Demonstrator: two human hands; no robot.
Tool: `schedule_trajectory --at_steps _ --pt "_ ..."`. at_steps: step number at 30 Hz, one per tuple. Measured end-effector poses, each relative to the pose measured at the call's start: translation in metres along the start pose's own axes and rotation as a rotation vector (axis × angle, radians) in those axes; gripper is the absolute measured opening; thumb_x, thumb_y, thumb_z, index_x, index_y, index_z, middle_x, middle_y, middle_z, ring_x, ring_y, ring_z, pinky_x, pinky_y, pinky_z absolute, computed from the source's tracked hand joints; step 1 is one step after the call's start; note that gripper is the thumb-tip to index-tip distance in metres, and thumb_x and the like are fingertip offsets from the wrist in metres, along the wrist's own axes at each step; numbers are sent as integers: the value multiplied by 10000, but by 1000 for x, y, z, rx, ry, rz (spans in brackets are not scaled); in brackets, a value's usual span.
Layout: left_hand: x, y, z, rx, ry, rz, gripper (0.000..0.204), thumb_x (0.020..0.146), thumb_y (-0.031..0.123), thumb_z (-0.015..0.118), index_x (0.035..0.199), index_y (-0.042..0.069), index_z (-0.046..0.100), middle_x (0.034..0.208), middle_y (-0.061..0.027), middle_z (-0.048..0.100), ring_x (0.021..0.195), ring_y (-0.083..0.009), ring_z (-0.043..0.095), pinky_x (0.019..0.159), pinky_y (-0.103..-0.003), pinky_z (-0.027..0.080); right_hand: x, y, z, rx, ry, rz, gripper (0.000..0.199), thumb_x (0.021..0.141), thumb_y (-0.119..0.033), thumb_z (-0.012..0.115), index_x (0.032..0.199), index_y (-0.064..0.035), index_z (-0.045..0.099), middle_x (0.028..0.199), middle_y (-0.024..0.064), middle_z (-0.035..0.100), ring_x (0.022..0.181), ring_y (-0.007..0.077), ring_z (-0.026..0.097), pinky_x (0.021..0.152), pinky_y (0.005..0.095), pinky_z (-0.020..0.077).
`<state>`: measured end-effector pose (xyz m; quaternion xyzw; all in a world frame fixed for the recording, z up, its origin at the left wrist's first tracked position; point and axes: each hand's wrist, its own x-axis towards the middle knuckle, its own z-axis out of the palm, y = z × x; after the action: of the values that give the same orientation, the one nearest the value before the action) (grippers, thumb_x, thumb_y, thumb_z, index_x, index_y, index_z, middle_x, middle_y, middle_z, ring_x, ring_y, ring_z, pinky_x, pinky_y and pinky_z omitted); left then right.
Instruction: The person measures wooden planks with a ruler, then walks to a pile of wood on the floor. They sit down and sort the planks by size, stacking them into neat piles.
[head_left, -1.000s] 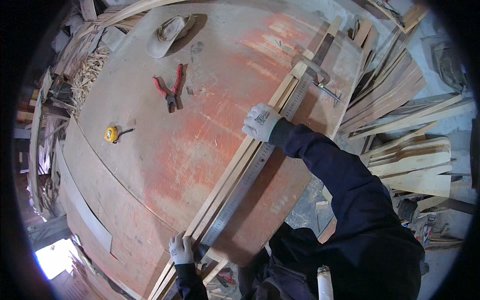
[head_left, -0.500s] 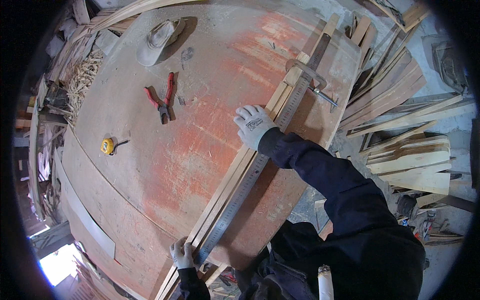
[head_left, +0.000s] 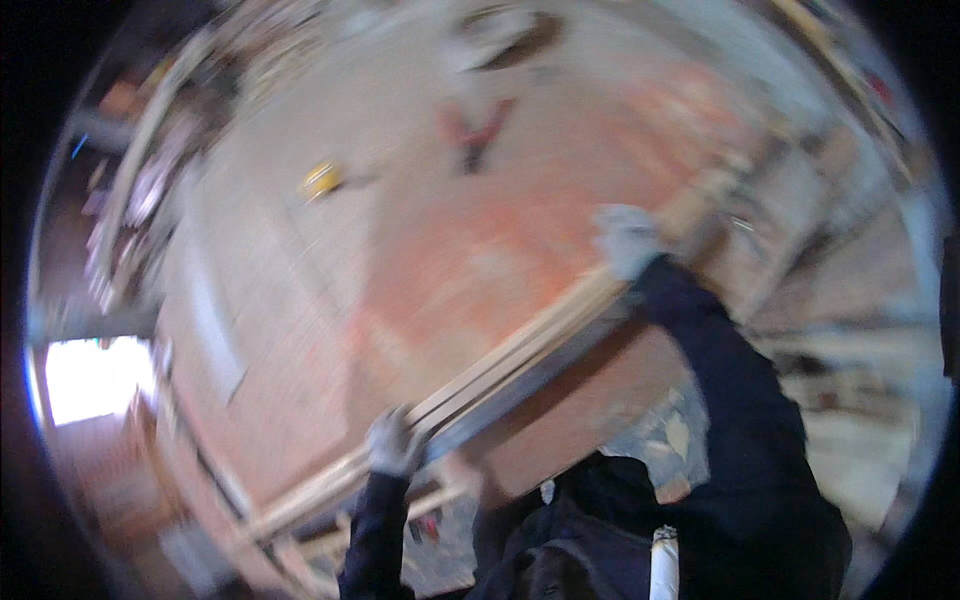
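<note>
Pale wooden strips (head_left: 510, 357) lie side by side, running diagonally across the board's near edge. Along their near side runs a long metal ruler (head_left: 535, 383). My left hand (head_left: 397, 443), in a light glove, is closed around the strips beside the ruler's lower end. Farther up, my gloved right hand (head_left: 630, 242) rests on the strips; motion smears its fingers. Past it, a blurred glint of the metal clamp (head_left: 741, 223) shows near the strips' far end.
On the large worn reddish board (head_left: 480, 245) lie red-handled pliers (head_left: 474, 135), a yellow tape measure (head_left: 321, 180) and a cap (head_left: 492, 35). A pale metal strip (head_left: 213, 322) lies at left. Wooden pieces (head_left: 850, 450) are stacked at right. A bright opening (head_left: 97, 380) shows at left.
The view has turned and blurred, so the board and tools sit farther right and higher, and the strips look less steep. Both hands stay at about the same places along the strips.
</note>
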<state>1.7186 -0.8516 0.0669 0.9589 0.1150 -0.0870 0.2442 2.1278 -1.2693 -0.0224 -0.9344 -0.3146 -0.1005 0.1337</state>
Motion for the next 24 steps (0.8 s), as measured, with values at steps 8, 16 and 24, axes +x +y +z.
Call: schedule_trajectory --at_steps 8,16,24 --pt "7 -1 16 0 23 63 488 844 378 754 1196 58 646 1097 -164 671 1073 -377 636 931 -484 500 -17 87 28 107 -286 -34 369 987 -251 636 1301 -57 651 1316 197 633 1277 373 556 1109 459 418" --pt "-9 -24 5 90 145 110 274 870 329 697 1002 95 642 1019 -139 663 998 -357 643 869 -467 489 -16 18 0 -3 -300 -497 582 853 -409 689 1280 -26 590 1208 192 602 1196 411 547 1071 514 413" --pt "-80 -113 -50 80 207 -63 359 870 296 745 1154 92 662 1090 -134 677 1052 -343 652 929 -459 493 14 -130 -16 132 -301 -656 560 838 -512 711 1112 -36 604 1002 162 577 984 374 565 893 492 445"
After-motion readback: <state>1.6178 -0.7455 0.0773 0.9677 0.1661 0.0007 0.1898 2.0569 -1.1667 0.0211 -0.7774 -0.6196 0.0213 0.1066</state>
